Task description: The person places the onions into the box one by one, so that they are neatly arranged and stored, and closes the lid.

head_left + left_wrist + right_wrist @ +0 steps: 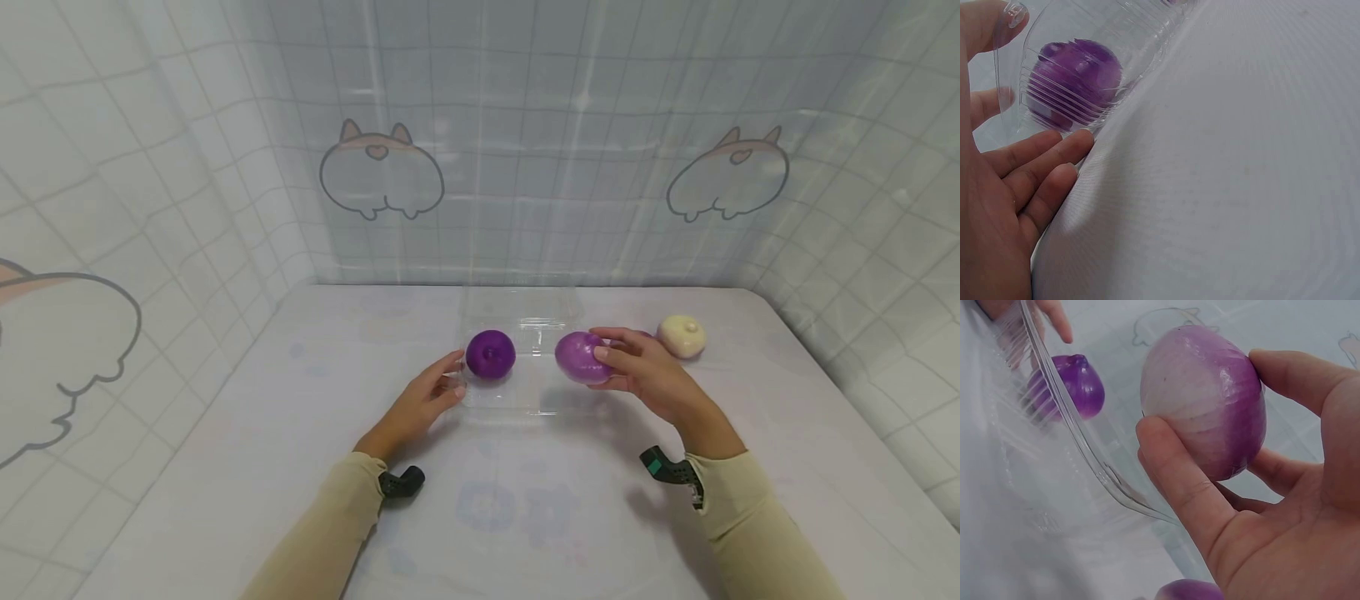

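A clear plastic box (517, 408), its lid (521, 304) folded back behind it, stands on the table. In its left end sits a dark purple onion (491, 355), seen through the ribbed wall in the left wrist view. My left hand (426, 398) holds the box's left rim with its fingertips, other fingers lying along the outer wall. A purple onion with a pale side (1204, 403) is gripped between the thumb and fingers of my right hand (648, 371), raised over the right end of the box.
A cream-white onion (681, 336) lies on the table (480, 517) to the right of the box. Another purple onion (1189, 590) is beside it, mostly behind my right hand in the head view. A tile-patterned curtain (525, 167) hangs along the back and sides.
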The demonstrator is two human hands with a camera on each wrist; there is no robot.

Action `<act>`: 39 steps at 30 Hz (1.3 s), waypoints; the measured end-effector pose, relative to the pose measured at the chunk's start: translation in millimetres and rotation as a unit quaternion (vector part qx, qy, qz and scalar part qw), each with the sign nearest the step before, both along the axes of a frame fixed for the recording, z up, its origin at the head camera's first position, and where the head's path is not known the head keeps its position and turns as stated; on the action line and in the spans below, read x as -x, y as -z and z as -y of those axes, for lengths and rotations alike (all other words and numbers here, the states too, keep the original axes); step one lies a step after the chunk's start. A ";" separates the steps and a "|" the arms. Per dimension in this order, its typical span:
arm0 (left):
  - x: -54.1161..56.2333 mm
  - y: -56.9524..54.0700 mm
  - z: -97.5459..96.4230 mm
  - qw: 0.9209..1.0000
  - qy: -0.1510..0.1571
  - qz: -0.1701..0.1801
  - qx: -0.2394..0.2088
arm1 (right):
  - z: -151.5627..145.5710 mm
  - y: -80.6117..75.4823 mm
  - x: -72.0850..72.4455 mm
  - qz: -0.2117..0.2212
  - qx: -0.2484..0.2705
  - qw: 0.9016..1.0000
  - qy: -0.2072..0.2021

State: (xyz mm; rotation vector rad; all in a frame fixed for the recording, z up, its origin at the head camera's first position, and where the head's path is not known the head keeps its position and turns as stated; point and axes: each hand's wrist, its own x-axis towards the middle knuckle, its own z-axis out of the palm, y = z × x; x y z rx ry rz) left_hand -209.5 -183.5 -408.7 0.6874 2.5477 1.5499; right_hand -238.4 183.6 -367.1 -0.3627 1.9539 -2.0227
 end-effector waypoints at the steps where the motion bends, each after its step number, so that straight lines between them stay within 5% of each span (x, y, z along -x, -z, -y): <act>1: -0.3 -0.5 0.2 1.000 -0.001 0.000 0.002 | 0.8 0.0 -0.1 0.000 0.001 1.000 -0.003; 15: -0.2 -2.4 2.8 1.000 -0.009 -0.001 0.014 | 13.3 2.5 4.2 0.013 -0.010 1.000 -0.012; 23: 19.4 30.9 11.0 1.000 -0.017 -0.001 0.004 | 27.4 0.9 7.8 0.004 -0.022 1.000 -0.016; 39: 20.4 35.4 8.2 1.000 -0.012 -0.006 -0.001 | 56.0 -1.6 16.0 0.007 -0.053 0.998 -0.040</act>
